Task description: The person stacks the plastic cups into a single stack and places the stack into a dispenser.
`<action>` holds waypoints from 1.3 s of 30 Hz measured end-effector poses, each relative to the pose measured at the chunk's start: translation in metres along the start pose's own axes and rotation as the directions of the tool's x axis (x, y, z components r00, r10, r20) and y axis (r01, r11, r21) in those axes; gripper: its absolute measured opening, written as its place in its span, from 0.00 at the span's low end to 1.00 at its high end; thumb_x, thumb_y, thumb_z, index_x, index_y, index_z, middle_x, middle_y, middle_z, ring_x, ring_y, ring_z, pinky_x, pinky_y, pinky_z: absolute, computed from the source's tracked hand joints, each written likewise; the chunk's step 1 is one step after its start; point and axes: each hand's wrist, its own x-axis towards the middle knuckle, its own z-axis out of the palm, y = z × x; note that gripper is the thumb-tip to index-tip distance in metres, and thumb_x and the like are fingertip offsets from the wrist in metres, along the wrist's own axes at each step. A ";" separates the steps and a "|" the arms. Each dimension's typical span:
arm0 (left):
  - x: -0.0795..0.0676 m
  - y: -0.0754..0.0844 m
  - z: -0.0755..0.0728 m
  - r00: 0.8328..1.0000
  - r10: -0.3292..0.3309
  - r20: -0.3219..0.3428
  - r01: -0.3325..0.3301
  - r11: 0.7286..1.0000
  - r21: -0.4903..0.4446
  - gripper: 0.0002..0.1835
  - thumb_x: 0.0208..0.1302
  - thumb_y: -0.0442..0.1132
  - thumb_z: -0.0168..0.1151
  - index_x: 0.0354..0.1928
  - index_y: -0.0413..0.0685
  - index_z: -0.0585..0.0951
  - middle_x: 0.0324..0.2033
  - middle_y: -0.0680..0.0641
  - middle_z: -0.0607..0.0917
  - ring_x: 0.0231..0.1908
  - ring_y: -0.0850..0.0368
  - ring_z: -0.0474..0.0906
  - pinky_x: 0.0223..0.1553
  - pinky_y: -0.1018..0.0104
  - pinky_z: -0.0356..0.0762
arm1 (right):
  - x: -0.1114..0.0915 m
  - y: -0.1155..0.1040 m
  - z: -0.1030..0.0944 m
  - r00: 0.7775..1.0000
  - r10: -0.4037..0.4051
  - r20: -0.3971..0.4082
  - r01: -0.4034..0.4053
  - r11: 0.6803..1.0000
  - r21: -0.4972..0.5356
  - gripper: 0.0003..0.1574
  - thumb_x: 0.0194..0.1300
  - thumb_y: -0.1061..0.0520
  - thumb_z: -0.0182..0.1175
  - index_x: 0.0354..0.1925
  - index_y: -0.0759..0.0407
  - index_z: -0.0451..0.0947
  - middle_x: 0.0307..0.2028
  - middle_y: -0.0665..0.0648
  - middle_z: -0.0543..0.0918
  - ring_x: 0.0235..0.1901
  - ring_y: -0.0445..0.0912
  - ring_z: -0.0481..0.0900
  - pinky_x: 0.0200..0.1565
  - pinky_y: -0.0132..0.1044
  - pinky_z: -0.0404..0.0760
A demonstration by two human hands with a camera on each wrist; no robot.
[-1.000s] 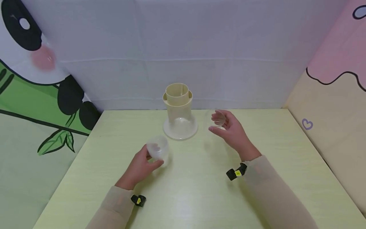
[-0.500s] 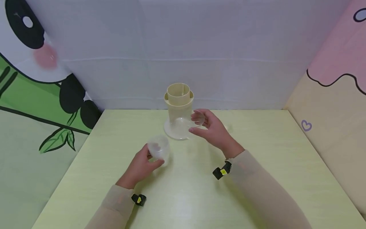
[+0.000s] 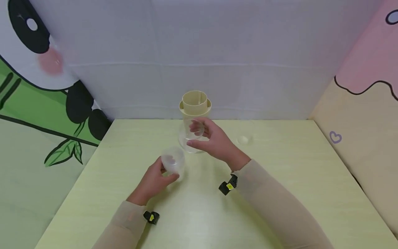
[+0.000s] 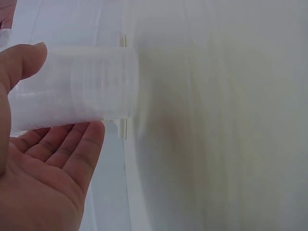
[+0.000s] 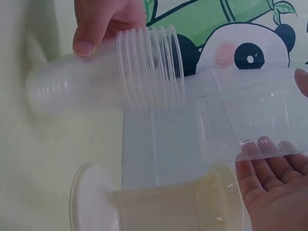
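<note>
White backdrop (image 3: 199,45) behind pale table (image 3: 199,214); two hands, each gripping clear plastic ware.
Left hand (image 3: 157,180) grips a stack of clear cups (image 3: 173,160), thumb on one side, fingers clamped against the other; the right wrist view shows several nested rims, and contact between stack and table cannot be confirmed. Right hand (image 3: 212,140) grips a clear cylinder (image 3: 198,128), thumb and fingers clamped on opposite sides, fingers visible through the wall; the cylinder is upright, behind and slightly right of the stack, in line with the lower part of the cream holder (image 3: 195,103) as seen from the head. The holder stands upright near the backdrop on a wide round base. One small clear item (image 3: 243,139), too faint to identify, rests on the table right of the holder.
</note>
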 end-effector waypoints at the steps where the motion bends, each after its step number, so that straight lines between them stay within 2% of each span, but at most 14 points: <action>1: 0.000 0.000 0.000 1.000 -0.002 0.001 0.002 1.000 -0.002 0.41 0.62 0.43 0.76 0.72 0.46 0.65 0.65 0.42 0.75 0.65 0.39 0.74 0.64 0.41 0.73 | 0.001 0.000 0.002 1.000 -0.002 0.004 0.002 1.000 0.000 0.42 0.63 0.55 0.74 0.70 0.54 0.68 0.59 0.55 0.79 0.60 0.46 0.77 0.67 0.42 0.71; 6: 0.000 0.003 -0.001 1.000 -0.013 0.006 0.013 1.000 0.001 0.41 0.62 0.44 0.76 0.72 0.46 0.64 0.66 0.42 0.75 0.65 0.38 0.74 0.64 0.39 0.72 | 0.006 -0.004 0.011 1.000 -0.025 0.017 0.025 1.000 0.015 0.43 0.63 0.54 0.74 0.71 0.55 0.67 0.59 0.53 0.79 0.61 0.50 0.77 0.67 0.42 0.72; 11: 0.000 0.002 0.000 1.000 -0.023 0.012 0.023 1.000 -0.008 0.42 0.62 0.43 0.76 0.73 0.48 0.64 0.67 0.43 0.74 0.66 0.38 0.73 0.64 0.39 0.72 | 0.009 -0.007 0.020 0.999 -0.025 0.034 0.025 1.000 0.015 0.42 0.63 0.53 0.74 0.70 0.55 0.68 0.59 0.50 0.79 0.61 0.48 0.77 0.67 0.39 0.72; 21: -0.001 -0.002 0.001 1.000 -0.005 0.013 0.006 1.000 -0.011 0.40 0.63 0.42 0.75 0.73 0.47 0.64 0.66 0.42 0.75 0.65 0.39 0.74 0.65 0.40 0.72 | 0.013 -0.004 0.038 0.995 -0.030 0.099 0.026 0.999 0.036 0.41 0.63 0.57 0.74 0.69 0.57 0.68 0.59 0.54 0.79 0.60 0.49 0.77 0.66 0.35 0.72; 27: -0.001 -0.003 0.001 1.000 -0.001 0.012 0.001 1.000 0.003 0.42 0.62 0.44 0.76 0.73 0.49 0.64 0.66 0.43 0.75 0.65 0.40 0.74 0.64 0.42 0.74 | 0.011 0.001 0.045 0.993 -0.032 0.111 0.028 0.999 0.037 0.40 0.63 0.58 0.74 0.69 0.58 0.68 0.57 0.55 0.79 0.59 0.48 0.78 0.65 0.34 0.73; 36: -0.001 -0.006 0.002 0.997 0.070 0.018 -0.069 0.997 -0.026 0.40 0.64 0.44 0.75 0.73 0.48 0.64 0.65 0.44 0.76 0.65 0.42 0.74 0.65 0.43 0.73 | 0.006 0.013 0.049 0.993 0.004 0.122 -0.004 1.000 0.005 0.42 0.64 0.55 0.73 0.71 0.56 0.67 0.61 0.56 0.78 0.61 0.49 0.77 0.66 0.35 0.72; 39: -0.001 -0.006 0.002 0.997 0.079 0.019 -0.079 0.997 -0.023 0.40 0.64 0.44 0.74 0.73 0.48 0.64 0.65 0.44 0.76 0.65 0.43 0.74 0.65 0.43 0.73 | 0.005 0.016 0.049 0.993 0.017 0.120 -0.017 1.000 0.001 0.42 0.64 0.53 0.74 0.71 0.55 0.68 0.61 0.54 0.78 0.61 0.46 0.76 0.67 0.36 0.71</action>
